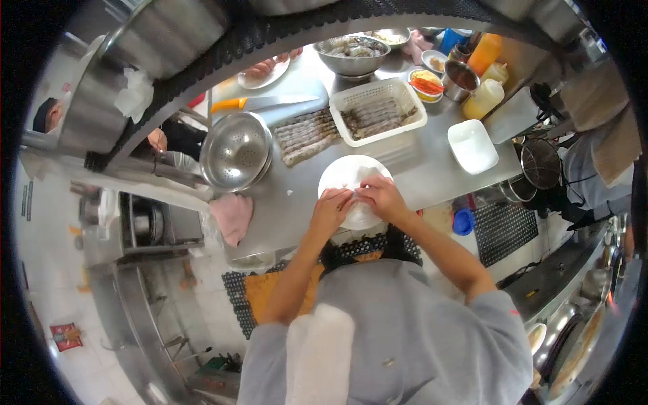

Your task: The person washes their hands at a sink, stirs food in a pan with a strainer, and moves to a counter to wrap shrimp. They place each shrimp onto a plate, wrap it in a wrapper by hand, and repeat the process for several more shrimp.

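Observation:
A round white plate (335,172) lies at the near edge of the steel counter, right in front of me. Over it my left hand (332,209) and my right hand (381,197) meet, fingers bent and pinched together. What sits between the fingertips is too small and pale to name. Beyond the plate, several grey shrimp (304,137) lie side by side on the counter. More shrimp (378,118) are lined up in a white plastic basket (346,140) to the right of them. An orange-handled knife (280,102) rests behind the row.
A steel colander (237,150) and pink cloth (232,219) are at the left. Behind stand a steel bowl (351,66) of shrimp and a plate (263,79). At right are a white square dish (472,147), a sauce pot (461,77) and squeeze bottles (483,100). A shelf edge (283,52) arches overhead.

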`<state>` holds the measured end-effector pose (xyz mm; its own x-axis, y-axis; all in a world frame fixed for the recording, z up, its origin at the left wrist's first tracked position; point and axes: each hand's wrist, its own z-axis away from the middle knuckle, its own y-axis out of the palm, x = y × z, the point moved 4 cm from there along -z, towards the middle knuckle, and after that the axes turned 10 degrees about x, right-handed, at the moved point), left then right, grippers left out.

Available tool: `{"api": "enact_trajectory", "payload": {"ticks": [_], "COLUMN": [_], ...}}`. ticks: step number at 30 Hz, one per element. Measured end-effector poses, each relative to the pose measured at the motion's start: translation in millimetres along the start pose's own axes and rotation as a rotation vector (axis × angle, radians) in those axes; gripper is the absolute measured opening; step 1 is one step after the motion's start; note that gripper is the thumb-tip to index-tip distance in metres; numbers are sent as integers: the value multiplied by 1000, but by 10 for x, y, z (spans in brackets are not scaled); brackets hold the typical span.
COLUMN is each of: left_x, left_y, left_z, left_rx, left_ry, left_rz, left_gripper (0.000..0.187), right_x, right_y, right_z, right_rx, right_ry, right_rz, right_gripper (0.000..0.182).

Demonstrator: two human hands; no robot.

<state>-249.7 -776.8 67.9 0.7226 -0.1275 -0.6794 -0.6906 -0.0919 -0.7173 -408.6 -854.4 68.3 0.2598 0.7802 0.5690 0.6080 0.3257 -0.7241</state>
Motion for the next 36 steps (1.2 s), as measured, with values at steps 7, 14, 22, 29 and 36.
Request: {"api": "enact_trajectory", "payload": {"ticks": [7, 14, 22, 29, 36], "left_x": [23, 4, 40, 2, 90], "left_y": [43, -19, 58, 32, 109], "left_z": [50, 40, 55, 36, 69], "left_rx": [-35, -49, -74, -40, -32], "left_ry": [31, 62, 92, 94, 94], "left_rz": [-5, -1, 13, -37, -41], "left_gripper": [22, 21, 17, 18, 24], "right_x": [-58, -7, 4, 7, 8], "right_y": [130, 91, 162, 150, 196], "right_z": [24, -14, 2, -3, 23], "right_rx": [-17, 21, 49, 18, -15], "right_ry": [-47, 0, 18, -18, -22], "right_rz": [62, 65, 85, 87, 62], "right_gripper": [15, 15, 14, 12, 10]}}
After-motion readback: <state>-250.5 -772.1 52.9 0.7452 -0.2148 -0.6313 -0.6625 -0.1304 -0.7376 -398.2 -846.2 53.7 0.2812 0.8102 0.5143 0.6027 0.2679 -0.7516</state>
